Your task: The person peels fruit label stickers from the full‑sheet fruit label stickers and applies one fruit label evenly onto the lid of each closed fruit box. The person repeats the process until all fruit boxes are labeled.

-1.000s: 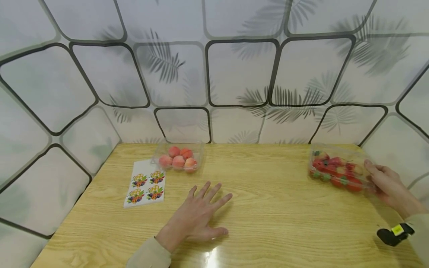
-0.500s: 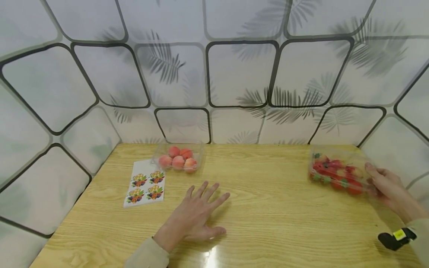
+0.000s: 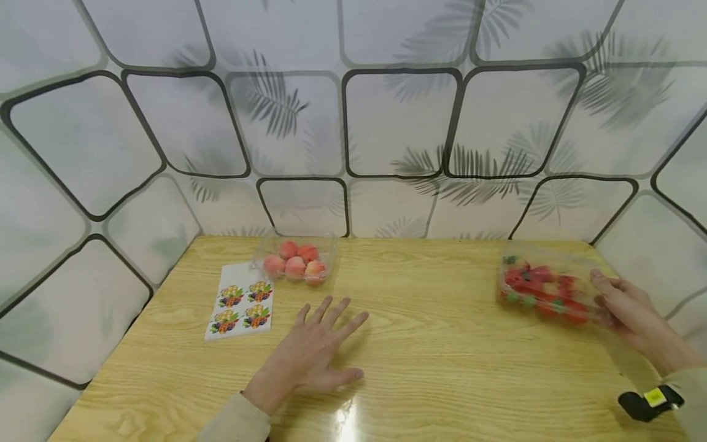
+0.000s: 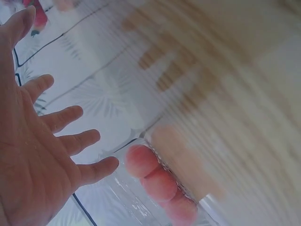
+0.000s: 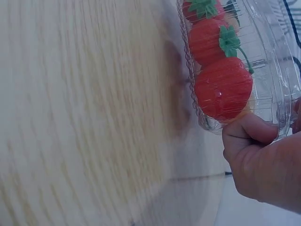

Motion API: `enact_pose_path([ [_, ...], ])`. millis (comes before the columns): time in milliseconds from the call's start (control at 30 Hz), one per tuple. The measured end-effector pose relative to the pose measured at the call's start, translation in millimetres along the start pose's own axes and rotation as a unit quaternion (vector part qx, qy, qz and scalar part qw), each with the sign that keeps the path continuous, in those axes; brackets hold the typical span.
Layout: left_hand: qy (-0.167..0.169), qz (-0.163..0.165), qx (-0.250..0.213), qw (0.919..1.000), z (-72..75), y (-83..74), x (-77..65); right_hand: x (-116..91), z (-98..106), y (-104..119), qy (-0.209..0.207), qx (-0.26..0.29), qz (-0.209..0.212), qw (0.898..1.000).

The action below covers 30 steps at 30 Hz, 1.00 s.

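While the right hand [image 3: 629, 310] grips the box [image 3: 544, 291] by one end near the table's [image 3: 431, 344] far right corner, the left hand [image 3: 306, 356] spreads its fingers. The plastic looks light, slick and easily dented, best held gently there.
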<state>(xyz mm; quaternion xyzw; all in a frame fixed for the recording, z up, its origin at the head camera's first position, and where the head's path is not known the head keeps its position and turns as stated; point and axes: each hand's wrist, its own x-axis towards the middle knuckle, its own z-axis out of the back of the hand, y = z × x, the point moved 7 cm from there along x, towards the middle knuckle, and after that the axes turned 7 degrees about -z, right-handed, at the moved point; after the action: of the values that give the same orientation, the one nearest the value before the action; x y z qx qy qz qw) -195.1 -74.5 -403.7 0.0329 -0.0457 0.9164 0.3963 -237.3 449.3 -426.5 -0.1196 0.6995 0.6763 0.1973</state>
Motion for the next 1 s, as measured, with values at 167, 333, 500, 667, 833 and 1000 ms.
enact_pose_path([
  [167,0.001,0.015,-0.017,0.9997,0.4,6.3,-4.6,-3,-16,4,0.016,-0.006,0.011,1.0],
  [333,-0.002,0.027,-0.017,0.9995,1.3,12.6,-8.7,-5,-29,10,0.03,-0.012,0.033,0.999],
  [500,-0.004,0.046,-0.016,0.9988,3.1,21.9,-13.8,-8,-39,11,0.03,-0.009,0.041,0.999],
  [667,-0.014,0.06,-0.013,0.998,7.0,30.0,-21.4,-12,-46,10,0.014,-0.026,0.038,0.999],
  [833,-0.036,0.062,-0.004,0.9974,10.9,34.3,-26.5,-16,-51,10,0.013,-0.039,0.034,0.999],
  [1000,-0.045,0.075,0.007,0.9962,14.0,39.9,-34.2,-18,-59,6,0.015,-0.05,0.039,0.998],
])
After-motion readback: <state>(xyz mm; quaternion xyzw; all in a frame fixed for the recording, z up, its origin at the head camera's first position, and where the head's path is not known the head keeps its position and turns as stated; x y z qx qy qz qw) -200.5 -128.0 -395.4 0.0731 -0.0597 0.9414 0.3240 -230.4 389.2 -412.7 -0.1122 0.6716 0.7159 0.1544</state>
